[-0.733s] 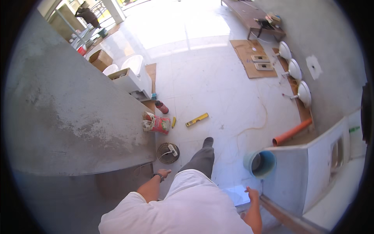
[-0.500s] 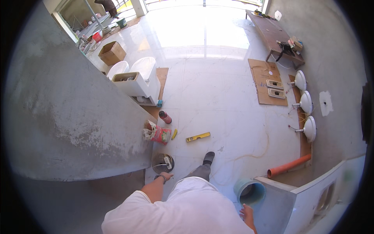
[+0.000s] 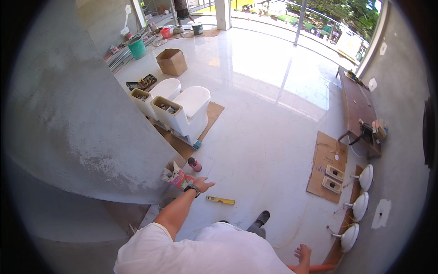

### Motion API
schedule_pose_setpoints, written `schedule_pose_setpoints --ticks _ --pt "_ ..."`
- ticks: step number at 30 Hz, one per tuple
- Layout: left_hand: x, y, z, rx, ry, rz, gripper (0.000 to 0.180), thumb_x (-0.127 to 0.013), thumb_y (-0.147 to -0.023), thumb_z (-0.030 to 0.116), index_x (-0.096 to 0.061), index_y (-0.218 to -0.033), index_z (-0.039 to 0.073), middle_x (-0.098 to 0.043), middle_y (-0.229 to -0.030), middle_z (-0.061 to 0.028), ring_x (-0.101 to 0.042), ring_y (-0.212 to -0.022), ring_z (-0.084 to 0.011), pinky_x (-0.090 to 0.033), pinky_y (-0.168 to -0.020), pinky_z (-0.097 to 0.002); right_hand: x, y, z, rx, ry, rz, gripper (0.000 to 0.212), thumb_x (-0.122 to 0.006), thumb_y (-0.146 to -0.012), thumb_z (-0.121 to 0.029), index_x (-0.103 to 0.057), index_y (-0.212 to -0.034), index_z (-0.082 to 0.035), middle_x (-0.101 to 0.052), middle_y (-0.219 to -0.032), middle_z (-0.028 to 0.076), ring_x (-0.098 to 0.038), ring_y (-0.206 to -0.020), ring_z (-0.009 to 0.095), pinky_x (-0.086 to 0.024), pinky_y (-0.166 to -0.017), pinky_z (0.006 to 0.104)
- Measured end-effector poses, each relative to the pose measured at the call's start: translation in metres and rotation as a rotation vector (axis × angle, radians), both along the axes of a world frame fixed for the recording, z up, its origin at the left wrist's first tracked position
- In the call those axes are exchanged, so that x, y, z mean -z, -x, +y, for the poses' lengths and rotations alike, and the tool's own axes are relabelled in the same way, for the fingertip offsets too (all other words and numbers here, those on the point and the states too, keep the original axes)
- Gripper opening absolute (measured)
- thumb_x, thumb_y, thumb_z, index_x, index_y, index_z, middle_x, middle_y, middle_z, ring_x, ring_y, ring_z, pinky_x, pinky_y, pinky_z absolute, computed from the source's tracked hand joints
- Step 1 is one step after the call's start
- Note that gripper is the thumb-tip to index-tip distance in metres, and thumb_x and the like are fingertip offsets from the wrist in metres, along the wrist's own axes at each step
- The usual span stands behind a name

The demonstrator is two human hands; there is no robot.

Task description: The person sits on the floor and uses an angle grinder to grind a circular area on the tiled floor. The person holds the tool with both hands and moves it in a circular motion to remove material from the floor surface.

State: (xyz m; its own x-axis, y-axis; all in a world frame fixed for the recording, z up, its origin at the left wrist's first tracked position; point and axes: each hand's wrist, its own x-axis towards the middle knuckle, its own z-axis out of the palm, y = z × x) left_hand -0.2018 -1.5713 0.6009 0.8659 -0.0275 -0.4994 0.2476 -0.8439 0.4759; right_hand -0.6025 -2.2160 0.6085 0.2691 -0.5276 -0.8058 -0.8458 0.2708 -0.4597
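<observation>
Left hand [image 3: 203, 184] outstretched, fingers spread, grasping nothing, above red-patterned bag [image 3: 177, 177] at grey wall [image 3: 68, 137] foot. Right hand [image 3: 303, 254] open, low. One yellow level [image 3: 220, 199], two toilets [image 3: 182, 112], three basins [image 3: 360, 205]. White floor [image 3: 269, 123] wide open beyond.

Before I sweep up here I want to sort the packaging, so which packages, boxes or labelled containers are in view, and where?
Printed bag: crumpled, pink, red and white, on the floor by the grey wall, just beyond the left hand.
Cardboard box: brown, open-topped, standing beyond the two white toilets.
Small can: red with a dark top, lying on the floor near the bag.
Flat cardboard sheet: brown, on the floor at right, two small pale boxes on it.
</observation>
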Motion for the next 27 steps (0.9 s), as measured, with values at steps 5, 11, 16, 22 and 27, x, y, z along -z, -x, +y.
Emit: schedule_pose_setpoints --ticks 5,11,16,22,27 --pt "0.049 0.074 -0.016 -0.466 -0.064 0.343 0.088 -0.064 -0.088 0.068 -0.061 -0.139 -0.003 -0.061 -0.141 -0.0287 -0.059 -0.133 -0.0362 -0.044 -0.113 -0.0406 0.026 -0.098 -0.133 -0.208 -0.117 0.258 0.053 -0.063 -0.101 -0.032 -0.052 -0.140 0.002 -0.057 -0.138 0.027 -0.066 -0.114 0.042 -0.056 -0.089 0.0588" --pt "0.049 0.225 -0.106 -0.681 -0.015 0.817 0.090 -0.066 -0.089 0.068 -0.055 -0.146 -0.001 -0.049 -0.156 -0.0237 -0.046 -0.145 -0.0382 -0.045 -0.112 -0.0465 0.024 -0.308 -0.308 -1.172 0.422 0.467 0.083 -0.087 -0.083 -0.026 -0.047 -0.150 0.003 -0.074 -0.103 0.021 -0.075 -0.084 0.032 -0.062 -0.069 0.0464" --pt "0.014 0.156 -0.121 -1.544 0.317 0.744 0.099 -0.062 -0.091 0.071 -0.030 -0.163 0.011 -0.031 -0.168 -0.0174 -0.040 -0.146 -0.0412 -0.045 -0.103 -0.0721 -0.126 -0.630 -0.366 -1.345 0.869 -0.065 0.065 -0.085 -0.082 -0.018 -0.059 -0.136 0.007 -0.073 -0.097 0.019 -0.071 -0.072 0.023 -0.056 -0.064 0.0384" --pt "-0.198 -0.155 0.010 -0.806 0.315 -0.460 0.115 -0.071 -0.085 0.071 -0.028 -0.161 -0.004 -0.034 -0.161 -0.0334 -0.031 -0.154 -0.0379 -0.028 -0.125 -0.0419 -0.450 -0.943 -0.213 -1.270 1.024 -0.726 0.063 -0.072 -0.092 -0.014 -0.050 -0.147 0.006 -0.073 -0.104 0.014 -0.069 -0.097 0.023 -0.054 -0.087 0.0334" --pt "-0.524 -0.281 0.028 -0.222 -0.537 -1.021 0.093 -0.069 -0.093 0.063 -0.035 -0.161 0.009 -0.029 -0.166 -0.0257 -0.027 -0.156 -0.0345 -0.027 -0.126 -0.0454 -0.605 -1.059 -0.031 -1.422 1.318 -1.164 0.057 -0.072 -0.092 -0.019 -0.055 -0.142 0.002 -0.073 -0.109 0.014 -0.067 -0.104 0.023 -0.054 -0.090 0.0354"
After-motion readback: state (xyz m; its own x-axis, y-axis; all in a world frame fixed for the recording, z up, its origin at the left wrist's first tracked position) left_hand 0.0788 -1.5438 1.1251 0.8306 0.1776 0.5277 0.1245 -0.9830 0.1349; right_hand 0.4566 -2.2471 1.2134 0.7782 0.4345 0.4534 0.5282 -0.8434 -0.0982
